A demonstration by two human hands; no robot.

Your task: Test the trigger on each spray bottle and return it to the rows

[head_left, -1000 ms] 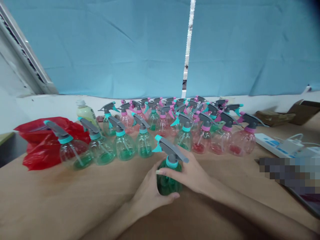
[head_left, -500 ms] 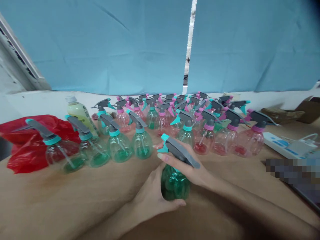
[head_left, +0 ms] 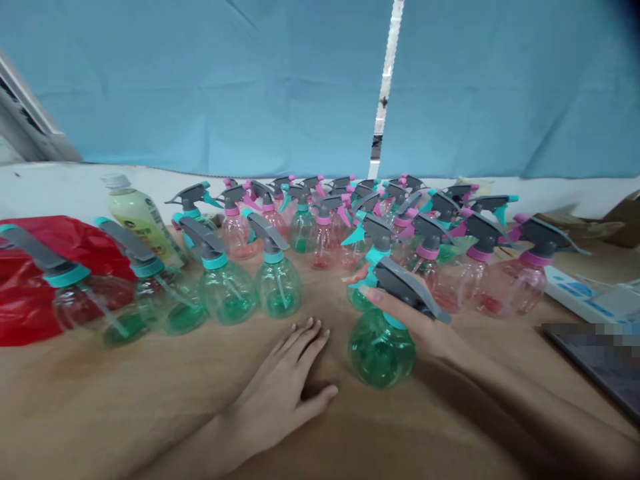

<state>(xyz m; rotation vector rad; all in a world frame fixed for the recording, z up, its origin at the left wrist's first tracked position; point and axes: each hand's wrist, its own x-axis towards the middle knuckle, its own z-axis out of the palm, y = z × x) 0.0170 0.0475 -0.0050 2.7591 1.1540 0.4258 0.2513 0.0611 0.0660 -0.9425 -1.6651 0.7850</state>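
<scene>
My right hand [head_left: 420, 320] is closed around the neck and grey trigger head of a green spray bottle [head_left: 381, 350], which looks slightly tilted in front of me. The bottle's nozzle is turquoise and points left. My left hand [head_left: 285, 380] lies palm down on the wooden table [head_left: 165, 407], fingers stretched out, apart from the bottle. Left of centre stands a row of green spray bottles, the nearest to my left hand being one with a turquoise collar [head_left: 279, 287]. Behind the held bottle, another green spray bottle [head_left: 377, 230] is partly hidden.
Several pink and green spray bottles crowd the back, with a pink one [head_left: 515, 283] at the right end. A red plastic bag [head_left: 30, 293] and a capped drink bottle [head_left: 143, 220] stand at left. At right are a white power strip [head_left: 567, 287] and a dark flat device [head_left: 590, 360].
My left hand has let go of the bottle's body and come down flat on the table. The bottle has moved right in my right hand. The view has shifted a little.
</scene>
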